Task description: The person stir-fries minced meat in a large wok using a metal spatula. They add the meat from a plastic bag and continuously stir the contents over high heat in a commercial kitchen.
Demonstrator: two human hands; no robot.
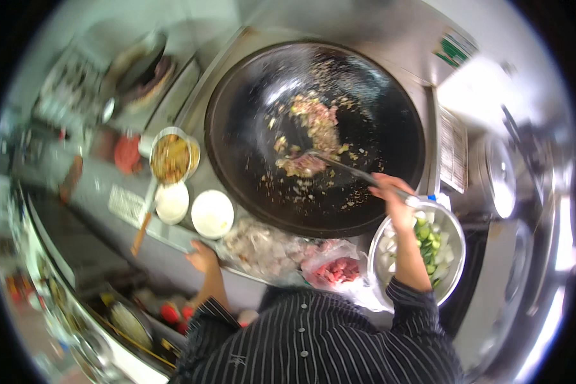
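Observation:
My right hand [392,195] is wrapped round the handle of a long wok spatula [352,169], which reaches down into a big black wok [390,128]. The tool's head is partly sunk in the food, so its exact shape is hard to see. Chopped meat [323,125] with pale bits lies in the middle of the wok, and small crumbs cling to its sides. My left hand [203,256] holds nothing, its fingers apart at the counter's front edge, below a white bowl [212,214] and beside a clear plastic bag [256,246].
A metal bowl of cut green and white vegetables [432,249] stands under my right forearm. Red meat in a bag [339,270] lies before me. Left of the wok are a pot of brown food [171,159], another white bowl [172,202] and a wooden handle [141,235]. A lidded pot [498,176] stands right.

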